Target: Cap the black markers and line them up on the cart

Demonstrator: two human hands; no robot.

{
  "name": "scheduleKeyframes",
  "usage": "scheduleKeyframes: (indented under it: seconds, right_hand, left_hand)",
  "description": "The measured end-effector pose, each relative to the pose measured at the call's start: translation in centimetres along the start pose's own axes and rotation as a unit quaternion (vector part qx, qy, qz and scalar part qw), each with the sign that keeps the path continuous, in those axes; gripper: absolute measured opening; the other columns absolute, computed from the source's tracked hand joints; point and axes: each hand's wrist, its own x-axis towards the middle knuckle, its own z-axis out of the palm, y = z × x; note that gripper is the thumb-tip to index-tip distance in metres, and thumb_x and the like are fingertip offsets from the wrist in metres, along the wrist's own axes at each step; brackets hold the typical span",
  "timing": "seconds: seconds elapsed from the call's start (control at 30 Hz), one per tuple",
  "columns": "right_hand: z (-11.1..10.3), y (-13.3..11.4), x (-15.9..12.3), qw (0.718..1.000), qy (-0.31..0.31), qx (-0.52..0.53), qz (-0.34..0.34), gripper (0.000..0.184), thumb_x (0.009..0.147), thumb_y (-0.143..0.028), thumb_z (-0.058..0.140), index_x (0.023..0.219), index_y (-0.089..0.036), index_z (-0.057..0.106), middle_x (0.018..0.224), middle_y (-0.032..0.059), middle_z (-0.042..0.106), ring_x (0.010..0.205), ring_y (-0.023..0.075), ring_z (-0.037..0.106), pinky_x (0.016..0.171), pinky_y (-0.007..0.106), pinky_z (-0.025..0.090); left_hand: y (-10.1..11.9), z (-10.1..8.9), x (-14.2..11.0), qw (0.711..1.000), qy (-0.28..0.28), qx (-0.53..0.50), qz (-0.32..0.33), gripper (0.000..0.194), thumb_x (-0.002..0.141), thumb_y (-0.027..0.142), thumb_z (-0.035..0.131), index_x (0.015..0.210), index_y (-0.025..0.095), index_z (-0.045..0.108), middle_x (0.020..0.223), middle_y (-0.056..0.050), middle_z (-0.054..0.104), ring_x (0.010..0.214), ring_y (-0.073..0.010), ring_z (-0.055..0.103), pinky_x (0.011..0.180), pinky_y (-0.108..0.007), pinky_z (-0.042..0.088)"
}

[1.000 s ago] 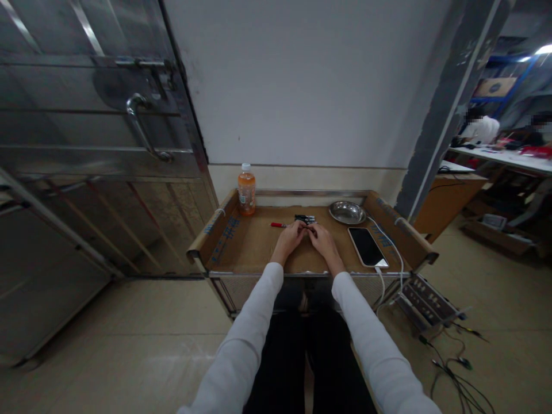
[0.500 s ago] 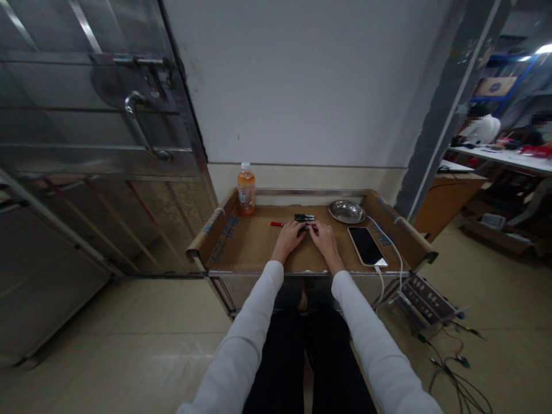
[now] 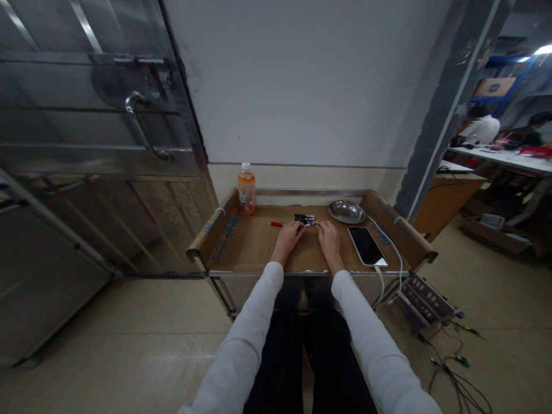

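My left hand (image 3: 290,236) is closed over the cardboard-lined top of a small cart, its fingertips pinched on a slim dark and white pen-like piece (image 3: 307,226). Slightly to the right, my right hand (image 3: 328,237) has its thumb and fingertips together at the other end of that piece; whatever they grip is too small to name. Just beyond the fingertips lie several black pen-like sticks (image 3: 304,218) side by side. A red stick (image 3: 276,223), also like a pen, rests left of my left hand, partly covered by it.
An orange drink bottle (image 3: 246,190) stands in the back left corner. A shallow metal bowl (image 3: 347,211) sits back right, with a phone (image 3: 366,246) and white cable (image 3: 399,253) nearer. Raised cardboard sides (image 3: 222,236) edge the cart. Wires (image 3: 452,374) lie on the floor at right.
My right hand has shifted slightly right, away from the left, so a gap now shows between the fingertips with a pale bit in it. My left hand stays almost still.
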Motion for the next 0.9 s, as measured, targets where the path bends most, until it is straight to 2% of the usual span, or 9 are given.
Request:
scheduleKeyframes:
  seconds: [0.23, 0.47, 0.63, 0.9]
  right_hand:
    - [-0.03, -0.24, 0.07, 0.999, -0.013, 0.034, -0.039, 0.031, 0.091, -0.017, 0.042, 0.105, -0.022, 0.069, 0.106, 0.0071, 0.068, 0.098, 0.0201, 0.060, 0.090, 0.033, 0.044]
    - [-0.17, -0.40, 0.02, 0.999, 0.017, 0.030, -0.034, 0.028, 0.092, -0.021, 0.043, 0.106, -0.020, 0.068, 0.108, 0.0091, 0.067, 0.099, 0.0206, 0.059, 0.091, 0.033, 0.044]
    - [-0.02, -0.49, -0.02, 0.998, 0.023, 0.033, -0.051, 0.029, 0.093, -0.021, 0.040, 0.105, -0.020, 0.067, 0.105, 0.0086, 0.067, 0.097, 0.0197, 0.059, 0.089, 0.032, 0.044]
    - [-0.19, -0.55, -0.05, 0.997, 0.060, 0.012, -0.039, 0.030, 0.094, -0.023, 0.040, 0.105, -0.019, 0.067, 0.106, 0.0100, 0.067, 0.098, 0.0199, 0.059, 0.089, 0.033, 0.044]
  left_hand:
    - [-0.12, 0.14, 0.05, 0.999, 0.007, -0.001, 0.041, 0.017, 0.090, 0.029, 0.055, 0.102, 0.021, 0.064, 0.102, -0.006, 0.067, 0.095, -0.0187, 0.062, 0.087, -0.031, 0.046]
    - [0.14, -0.07, -0.01, 0.999, 0.039, -0.006, 0.036, 0.016, 0.091, 0.029, 0.053, 0.099, 0.020, 0.063, 0.101, -0.006, 0.067, 0.092, -0.0181, 0.062, 0.085, -0.031, 0.047]
    - [0.04, 0.13, 0.01, 0.998, 0.038, 0.001, 0.052, 0.017, 0.090, 0.030, 0.055, 0.099, 0.020, 0.064, 0.101, -0.006, 0.067, 0.094, -0.0189, 0.062, 0.085, -0.031, 0.047]
    - [-0.21, 0.25, -0.02, 0.998, 0.057, 0.011, 0.030, 0.018, 0.091, 0.030, 0.053, 0.102, 0.020, 0.062, 0.101, -0.007, 0.066, 0.093, -0.0182, 0.062, 0.085, -0.031, 0.047]
